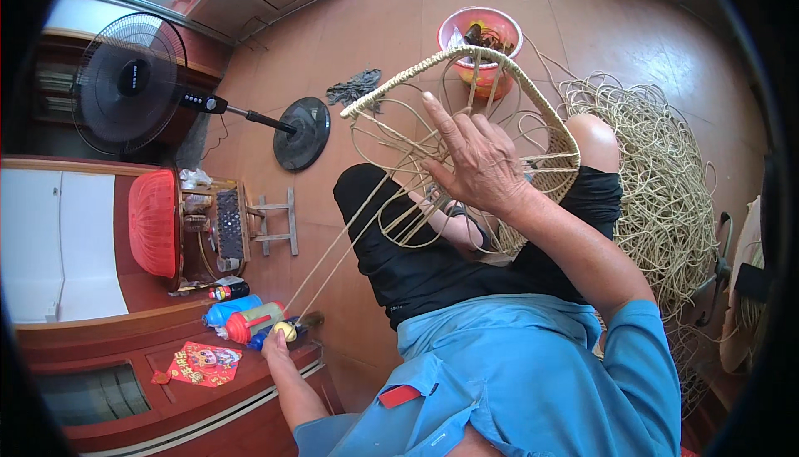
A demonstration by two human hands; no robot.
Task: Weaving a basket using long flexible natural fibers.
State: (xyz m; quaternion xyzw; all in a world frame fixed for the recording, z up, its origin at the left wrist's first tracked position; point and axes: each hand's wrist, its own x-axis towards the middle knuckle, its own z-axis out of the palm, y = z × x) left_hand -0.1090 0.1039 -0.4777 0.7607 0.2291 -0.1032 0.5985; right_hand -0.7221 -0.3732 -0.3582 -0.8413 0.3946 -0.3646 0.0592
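My left hand [277,350], at lower left, is closed on a pale yellow round object [286,329], from which two taut cords [333,257] run up to a woven frame. That frame [384,86], rimmed with wrapped straw-coloured cord and strung with loose loops, rests over my knees. My right hand [474,161] lies over its strands with index finger stretched out and thumb apart, touching the cords; whether the curled fingers hook any strand is unclear.
A big tangle of cord [657,182] lies at right. A pink bucket [454,24] stands beyond the frame. At left are a standing fan [300,132], a chair holding a red cover [151,220], and a wooden cabinet [108,411] with bottles [250,322] and a red paper card [196,365].
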